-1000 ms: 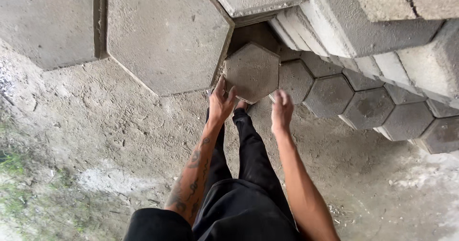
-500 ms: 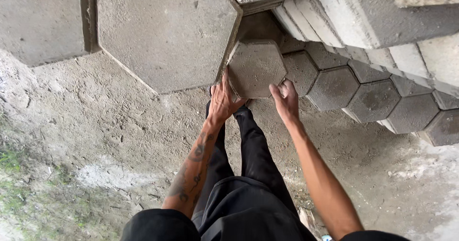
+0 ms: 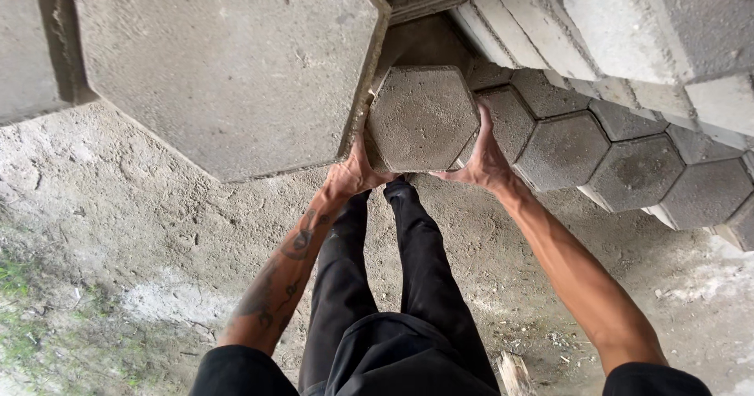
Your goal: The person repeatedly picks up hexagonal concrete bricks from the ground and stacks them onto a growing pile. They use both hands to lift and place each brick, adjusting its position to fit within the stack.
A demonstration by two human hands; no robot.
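Your left hand [image 3: 352, 175] and right hand [image 3: 483, 160] now clamp the hexagonal paver [image 3: 422, 119] at the centre top of the frame, fingers pressed on its two sides. Half a second ago your right hand only reached for it. The paver sits beside the row of pavers [image 3: 613, 156] at right, under the large slab [image 3: 228, 66].
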